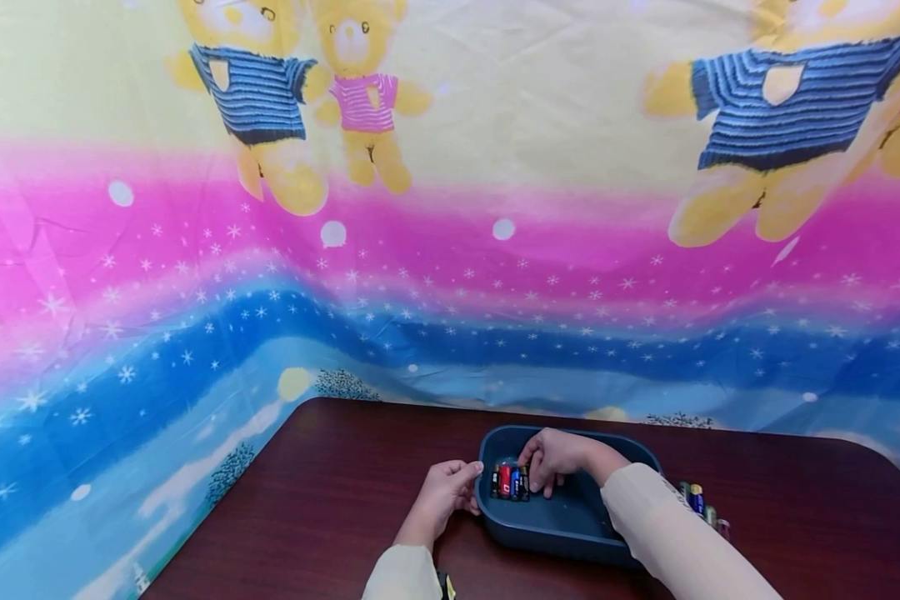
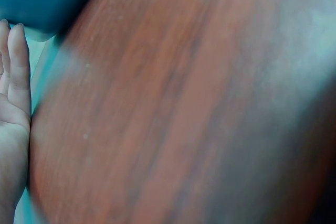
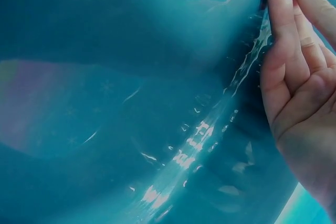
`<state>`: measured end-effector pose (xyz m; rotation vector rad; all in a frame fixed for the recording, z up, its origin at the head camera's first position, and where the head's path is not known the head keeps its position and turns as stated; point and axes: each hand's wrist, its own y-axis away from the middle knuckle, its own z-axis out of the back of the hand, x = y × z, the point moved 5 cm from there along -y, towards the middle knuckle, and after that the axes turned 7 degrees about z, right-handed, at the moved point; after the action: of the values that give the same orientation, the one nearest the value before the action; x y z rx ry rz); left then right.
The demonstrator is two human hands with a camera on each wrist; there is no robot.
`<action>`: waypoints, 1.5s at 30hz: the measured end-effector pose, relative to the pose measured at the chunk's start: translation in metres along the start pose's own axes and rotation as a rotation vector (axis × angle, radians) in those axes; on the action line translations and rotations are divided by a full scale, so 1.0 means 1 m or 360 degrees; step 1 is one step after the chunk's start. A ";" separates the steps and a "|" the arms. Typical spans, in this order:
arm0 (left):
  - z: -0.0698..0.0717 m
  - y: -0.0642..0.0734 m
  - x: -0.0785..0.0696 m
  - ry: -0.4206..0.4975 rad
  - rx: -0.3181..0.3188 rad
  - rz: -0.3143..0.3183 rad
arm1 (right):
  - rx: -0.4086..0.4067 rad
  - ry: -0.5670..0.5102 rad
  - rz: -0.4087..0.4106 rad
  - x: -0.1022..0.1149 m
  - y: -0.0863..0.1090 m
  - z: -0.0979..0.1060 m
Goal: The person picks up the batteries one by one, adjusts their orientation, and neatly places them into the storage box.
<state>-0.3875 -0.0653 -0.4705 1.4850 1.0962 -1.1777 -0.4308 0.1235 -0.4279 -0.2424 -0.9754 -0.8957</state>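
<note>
A dark grey-blue rectangular tray [image 1: 555, 540] stands on the table. At its left end inside, several batteries [image 1: 505, 482] lie side by side in a row, black, red and blue among them. My left hand [image 1: 444, 496] grips the tray's left wall, thumb at the rim and fingers lower on the outside. In the left wrist view only part of that left hand [image 2: 14, 87] shows, beside the blurred tray. Reaching into the tray, my right hand [image 1: 558, 458] pinches a dark battery [image 1: 524, 482] at the row's right end. The right wrist view cuts off its fingertips at the top.
More batteries [image 1: 696, 500] lie on the dark wooden table [image 1: 345, 483] just right of the tray, partly behind the right sleeve [image 1: 667, 517]. A printed cloth [image 1: 450, 275] with bears hangs behind and left of the table. A small black-and-yellow thing [image 1: 446, 585] shows by the left sleeve.
</note>
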 end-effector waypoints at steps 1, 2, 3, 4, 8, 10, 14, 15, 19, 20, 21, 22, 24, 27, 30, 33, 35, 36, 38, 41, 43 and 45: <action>-0.001 0.000 0.000 0.0000 0.0002 0.0004 | 0.0005 -0.0001 -0.0004 0.000 0.001 0.000; -0.002 0.001 0.000 0.0004 0.0005 0.0010 | 0.0011 0.0000 -0.0015 -0.001 0.002 0.000; -0.003 0.002 0.000 0.0007 0.0010 0.0015 | 0.0016 0.0006 -0.0021 -0.001 0.003 0.001; -0.004 0.002 -0.001 0.0011 0.0017 0.0017 | 0.0024 0.0012 -0.0034 -0.001 0.004 0.002; -0.007 0.006 -0.004 0.0011 0.0048 0.0018 | 0.0054 0.0053 -0.0107 0.005 0.012 0.010; -0.009 0.007 -0.004 0.0005 0.0059 0.0018 | 0.0067 0.0043 -0.0127 0.011 0.019 0.017; -0.008 0.005 0.000 0.0007 0.0056 0.0022 | 0.0031 0.0015 -0.0084 0.028 0.037 0.040; -0.008 0.004 0.002 0.0006 0.0052 0.0022 | 0.0006 0.0014 -0.0066 0.031 0.043 0.047; -0.006 0.000 0.007 -0.0005 0.0036 0.0032 | -0.0119 0.0055 -0.0022 0.039 0.070 0.076; -0.005 -0.001 0.008 -0.0007 0.0032 0.0041 | -0.0148 0.0073 -0.0012 0.039 0.077 0.083; -0.005 -0.001 0.008 -0.0011 0.0029 0.0046 | -0.0181 0.0105 -0.0010 0.038 0.085 0.089; -0.004 0.000 0.009 -0.0010 0.0027 0.0051 | -0.0215 0.0123 -0.0011 0.037 0.094 0.095; -0.004 0.000 0.008 -0.0012 0.0027 0.0047 | -0.0270 0.0178 -0.0001 0.031 0.110 0.106; -0.004 0.001 0.007 -0.0001 0.0037 0.0027 | -0.0347 0.0255 0.0000 0.019 0.136 0.118; -0.003 0.002 0.005 0.0009 0.0041 0.0018 | -0.0386 0.0290 0.0013 0.004 0.159 0.125; -0.002 0.002 0.004 0.0004 0.0036 0.0020 | -0.0405 0.0277 0.0037 -0.013 0.181 0.126; -0.001 0.001 0.004 -0.0005 0.0029 0.0021 | -0.0417 0.0254 0.0047 -0.026 0.193 0.123; 0.000 0.001 0.003 -0.0014 0.0029 0.0016 | -0.0417 0.0235 0.0046 -0.034 0.198 0.120; 0.002 0.001 0.002 -0.0029 0.0026 0.0010 | -0.0418 0.0192 0.0046 -0.049 0.207 0.113; 0.004 0.002 0.000 -0.0051 0.0022 -0.0001 | -0.0390 0.0117 0.0026 -0.070 0.215 0.100; 0.004 0.002 -0.001 -0.0056 0.0023 -0.0003 | -0.0372 0.0064 -0.0009 -0.082 0.218 0.092; 0.004 0.003 -0.001 -0.0055 0.0021 0.0002 | -0.0363 0.0012 -0.0052 -0.090 0.221 0.085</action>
<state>-0.3856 -0.0702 -0.4696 1.4702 1.0657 -1.2076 -0.3395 0.3591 -0.4075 -0.4169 -0.8722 -1.0380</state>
